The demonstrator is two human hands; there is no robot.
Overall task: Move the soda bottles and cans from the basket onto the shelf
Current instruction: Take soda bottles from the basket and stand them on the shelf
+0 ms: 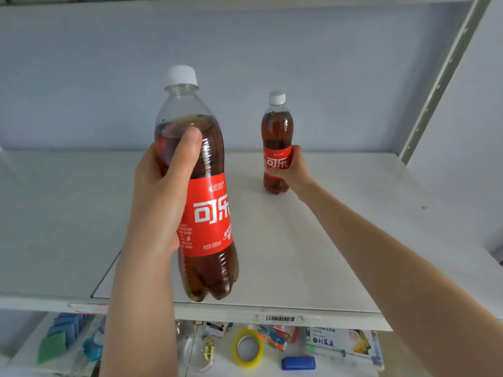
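Two cola bottles with red labels and white caps are in view above a white shelf (340,240). My left hand (163,191) grips the near bottle (206,213) around its upper body, upright, its base near the shelf's front edge; I cannot tell if it touches. Farther back, my right hand (295,168) is wrapped around the label of the far bottle (276,131), which stands upright on the shelf. The basket is out of sight.
A perforated metal upright (441,80) frames the shelf at the right, and a grey back wall stands behind. Below the shelf edge lie a yellow tape roll (247,348), a blue eraser (298,363), pens and packets.
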